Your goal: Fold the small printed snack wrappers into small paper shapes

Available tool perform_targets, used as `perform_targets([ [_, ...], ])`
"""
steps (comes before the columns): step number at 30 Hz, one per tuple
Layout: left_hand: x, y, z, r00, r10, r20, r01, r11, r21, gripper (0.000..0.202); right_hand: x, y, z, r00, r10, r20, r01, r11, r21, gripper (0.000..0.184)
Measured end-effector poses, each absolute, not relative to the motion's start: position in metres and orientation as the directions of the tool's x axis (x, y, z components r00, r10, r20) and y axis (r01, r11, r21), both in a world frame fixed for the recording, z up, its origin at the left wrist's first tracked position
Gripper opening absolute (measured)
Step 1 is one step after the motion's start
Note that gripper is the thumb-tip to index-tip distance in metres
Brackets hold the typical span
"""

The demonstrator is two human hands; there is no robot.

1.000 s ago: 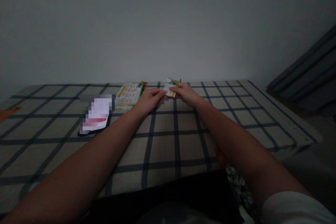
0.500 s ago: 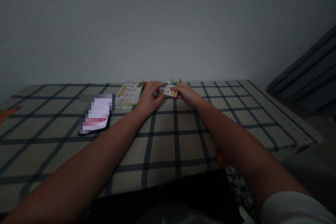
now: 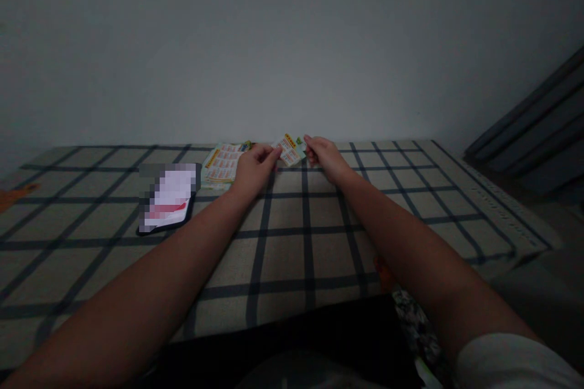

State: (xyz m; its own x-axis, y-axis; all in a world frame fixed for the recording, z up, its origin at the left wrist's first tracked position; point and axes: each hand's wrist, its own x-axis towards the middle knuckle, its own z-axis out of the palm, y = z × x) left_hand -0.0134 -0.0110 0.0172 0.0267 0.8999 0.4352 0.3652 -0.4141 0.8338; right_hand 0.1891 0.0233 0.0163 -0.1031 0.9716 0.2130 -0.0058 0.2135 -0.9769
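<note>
A small printed card (image 3: 289,151), white with a yellow band, red print and green edges, is held up between my two hands above the cloth. My left hand (image 3: 256,165) pinches its left edge between thumb and fingers. At the card's upper right corner, the closed fingertips of my right hand (image 3: 323,157) grip its green end. Just left of my left hand lies a stack of similar printed sheets (image 3: 222,164), partly hidden behind that hand.
A phone (image 3: 170,197) with a lit, blurred screen lies on the left of the checked tablecloth (image 3: 283,255). Behind the table rises a plain grey wall (image 3: 292,48). Dark folded fabric (image 3: 542,115) hangs at the far right.
The card has turned, so its yellow band now lies at the top instead of the bottom. My right hand has shifted from its face to its right corner, and my left hand has moved slightly left.
</note>
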Motion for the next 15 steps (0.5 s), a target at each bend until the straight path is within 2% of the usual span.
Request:
perform_targets([
  [6,-0.012,-0.011,0.014,0.105,0.928,0.357,0.339,-0.371,0.865,0.04,0.181,0.019,0.014,-0.295,0.919,0.262,-0.038,0.262,-0.964,0.028],
  [10,-0.012,-0.012,0.013,0.116,0.944,0.309,0.3,-0.329,0.895,0.039,0.179,0.017,0.013,-0.295,0.912,0.286,0.001,0.3,-0.954,0.025],
  [15,-0.013,-0.009,0.012,0.127,0.949,0.289,0.266,-0.313,0.912,0.037,0.182,0.018,0.012,-0.287,0.887,0.362,-0.003,0.377,-0.926,0.032],
])
